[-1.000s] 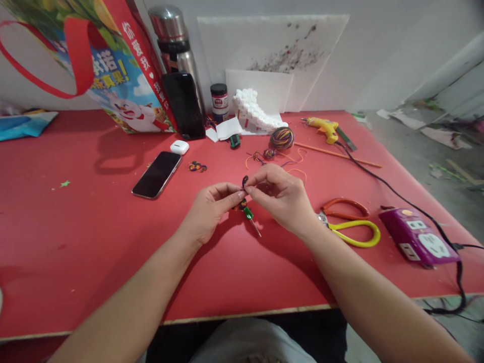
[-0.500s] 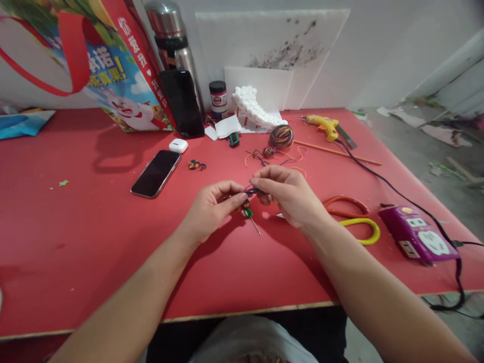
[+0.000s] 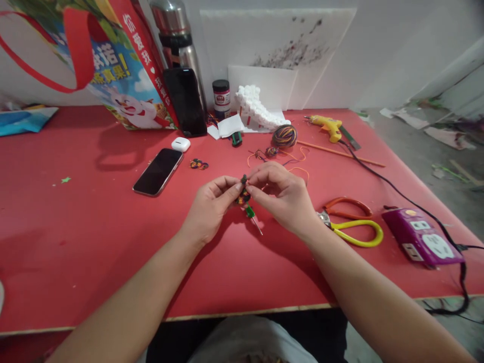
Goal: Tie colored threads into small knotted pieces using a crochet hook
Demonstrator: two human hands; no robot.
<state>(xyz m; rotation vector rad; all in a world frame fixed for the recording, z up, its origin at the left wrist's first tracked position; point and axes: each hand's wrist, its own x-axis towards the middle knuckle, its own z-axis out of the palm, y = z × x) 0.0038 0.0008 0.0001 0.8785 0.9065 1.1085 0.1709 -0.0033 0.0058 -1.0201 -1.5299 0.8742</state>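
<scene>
My left hand point(image 3: 209, 209) and my right hand point(image 3: 282, 194) meet over the middle of the red table point(image 3: 75, 242). Both pinch a small multicoloured cord piece point(image 3: 243, 189) between thumb and fingertips. A little green-handled tool point(image 3: 251, 216) pokes out just below the cord, its thin metal tip pointing down to the right. Which hand carries the tool I cannot make out. A ball of multicoloured cord point(image 3: 284, 135) lies behind my right hand, with loose strands point(image 3: 264, 154) trailing toward it.
Scissors point(image 3: 350, 224) with orange and yellow handles lie right of my right hand, a purple power strip point(image 3: 421, 236) beyond. A yellow glue gun point(image 3: 327, 126), smartphone point(image 3: 158, 171), earbud case point(image 3: 180, 144), printed bag point(image 3: 102, 65), flask point(image 3: 177, 38) and paint jar point(image 3: 221, 98) stand around.
My right hand has lifted the cord end from lying level back up to upright. Both hands stay pinched together at the same spot.
</scene>
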